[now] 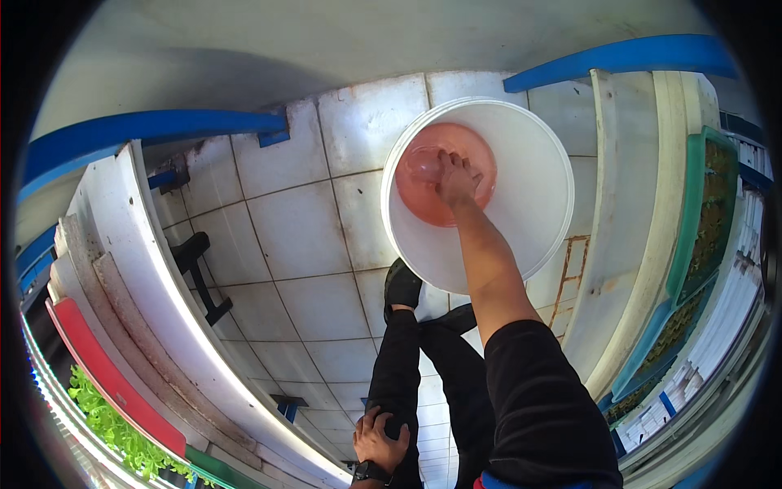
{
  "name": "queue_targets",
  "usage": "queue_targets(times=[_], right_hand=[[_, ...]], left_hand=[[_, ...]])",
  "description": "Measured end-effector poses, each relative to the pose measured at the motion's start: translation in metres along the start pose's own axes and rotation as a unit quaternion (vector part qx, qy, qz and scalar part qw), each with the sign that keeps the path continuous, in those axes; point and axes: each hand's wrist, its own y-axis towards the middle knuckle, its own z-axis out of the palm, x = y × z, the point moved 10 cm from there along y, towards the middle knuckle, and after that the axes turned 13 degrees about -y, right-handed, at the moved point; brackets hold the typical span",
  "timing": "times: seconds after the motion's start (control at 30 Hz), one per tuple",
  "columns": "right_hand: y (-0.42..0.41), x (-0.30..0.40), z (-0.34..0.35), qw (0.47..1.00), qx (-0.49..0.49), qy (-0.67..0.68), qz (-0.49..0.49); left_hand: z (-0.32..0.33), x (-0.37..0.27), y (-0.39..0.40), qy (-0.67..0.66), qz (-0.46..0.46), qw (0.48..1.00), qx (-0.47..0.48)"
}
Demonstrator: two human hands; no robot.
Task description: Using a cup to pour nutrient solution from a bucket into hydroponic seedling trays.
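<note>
A large white plastic bucket [531,183] stands on the tiled floor before me, with reddish-orange liquid [427,202] in its bottom. My right hand [458,179] reaches down inside, at a rounded, translucent item [423,164] that I cannot name for sure. Whether the fingers grip it does not show clearly. On my bent leg, near the knee, rests my left hand [382,441], fingers spread, a black watch [370,470] on its wrist. It holds nothing.
White bench sides run along the left [165,244] and right [617,202]. A red tray [116,379] with leafy green plants lies at left, green trays [685,226] with seedlings at right. Blue metal beams [183,122] and a pale wall [366,36] stand ahead. My black shoe [402,287] is beside the bucket.
</note>
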Motion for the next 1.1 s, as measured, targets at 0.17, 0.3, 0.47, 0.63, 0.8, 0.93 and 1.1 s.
queue_targets(times=[0.17,0.3,0.47,0.63,0.8,0.93,1.1], right_hand=[[-0.013,-0.010,-0.024,0.937,-0.073,0.335,-0.061],[-0.051,-0.013,-0.064,0.876,-0.080,0.469,-0.080],[-0.131,-0.069,-0.168,0.791,-0.143,0.574,-0.154],[-0.321,-0.072,-0.291,0.736,-0.178,0.630,-0.173],[-0.518,-0.137,-0.391,0.722,-0.248,0.634,-0.122],[-0.659,-0.205,-0.420,0.664,-0.286,0.687,-0.077],[-0.789,-0.278,-0.383,0.657,-0.374,0.654,0.007]], left_hand=[[-0.003,-0.006,0.004,0.000,-0.004,1.000,0.005],[-0.010,-0.005,0.005,0.013,0.001,1.000,-0.006],[-0.003,-0.026,0.016,0.024,0.053,0.998,-0.013],[-0.022,0.000,0.012,-0.011,0.064,0.998,-0.010],[-0.041,-0.018,0.032,-0.039,0.133,0.990,0.011],[-0.073,-0.101,0.041,-0.047,0.222,0.973,0.039],[-0.108,-0.168,0.044,-0.117,0.322,0.939,0.000]])
